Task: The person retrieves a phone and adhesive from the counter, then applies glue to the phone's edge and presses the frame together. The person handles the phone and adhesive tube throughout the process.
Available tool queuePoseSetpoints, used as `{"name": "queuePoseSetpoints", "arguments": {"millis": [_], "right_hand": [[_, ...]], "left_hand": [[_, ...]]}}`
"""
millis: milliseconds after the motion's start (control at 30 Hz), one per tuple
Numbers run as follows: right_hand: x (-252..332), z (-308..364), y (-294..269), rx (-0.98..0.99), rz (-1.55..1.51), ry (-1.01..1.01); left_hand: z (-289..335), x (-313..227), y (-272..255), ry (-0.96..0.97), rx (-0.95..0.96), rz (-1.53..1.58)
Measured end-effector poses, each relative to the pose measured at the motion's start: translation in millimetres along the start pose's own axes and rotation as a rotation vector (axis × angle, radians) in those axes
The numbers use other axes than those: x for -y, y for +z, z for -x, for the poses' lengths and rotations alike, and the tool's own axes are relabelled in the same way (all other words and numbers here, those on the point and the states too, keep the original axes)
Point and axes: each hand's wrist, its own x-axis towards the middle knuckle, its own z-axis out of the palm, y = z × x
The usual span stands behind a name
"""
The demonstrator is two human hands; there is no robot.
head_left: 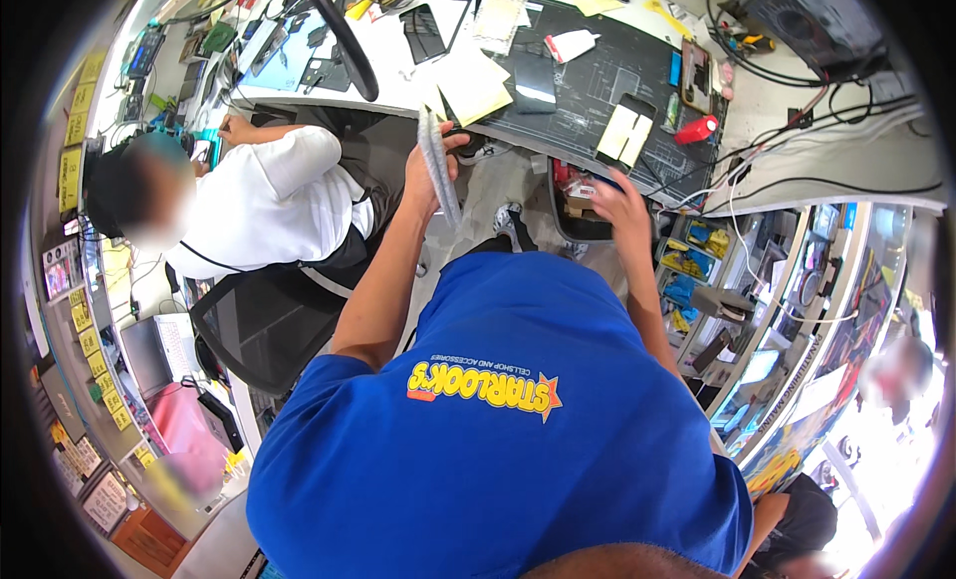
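My left hand (428, 181) is closed on a thin, flat, greyish-white bubble-wrap pouch (435, 166), held upright and seen nearly edge-on in front of the bench. Whether anything is inside it, I cannot tell. My right hand (624, 209) is empty by the bench's front edge, fingers stretched and apart, slightly blurred. Just beyond that hand, a dark phone (638, 105) bearing pale yellow paper slips (624, 136) lies on the black work mat (583, 89). Yellow sheets (470, 84) lie past my left hand, and another dark phone (535, 84) rests beside them.
A white tube (571, 45), a red bottle (696, 130) and a bubble-wrap sheet (500, 19) lie on the bench. Below its edge stands a dark bin (580, 219). A person in white (274, 196) sits at left by a black chair (264, 325). Cables (797, 141) run at right.
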Motion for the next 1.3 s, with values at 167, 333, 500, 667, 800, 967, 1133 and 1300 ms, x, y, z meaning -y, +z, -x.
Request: {"name": "queuePoseSetpoints", "arguments": {"millis": [167,333,500,667,800,967,1133,1300], "right_hand": [[34.5,-105.5,136.4,0.207,0.59,-0.218],[15.5,-184.9,197.1,0.123,1.083,-0.443],[-12.5,-214.1,200.8,0.113,1.106,-0.322],[-18.9,-212.6,203.3,0.128,0.976,-0.209],[-25.1,-203.3,200.3,0.107,0.987,-0.167],[-41.8,-218.3,190.6,0.169,0.797,-0.07],[-84.1,-259.8,159.6,0.18,0.23,0.151],[-75.5,-243.1,175.9,0.188,0.549,0.047]], "left_hand": [[-41.8,19.1,-19.4,0.117,-0.326,-0.258],[-65.8,27.1,-9.5,0.113,-0.43,-0.602],[-79.7,31.5,-7.0,-0.036,-0.485,-0.643],[-94.2,42.8,-21.1,-0.029,-0.45,-0.611],[-94.5,39.9,-23.5,-0.063,-0.341,-0.468],[-89.7,38.4,-24.8,0.013,-0.407,-0.684],[-82.9,15.5,2.8,0.05,-0.427,-0.843],[-85.3,7.7,-4.0,-0.093,-0.262,-0.512]]}}
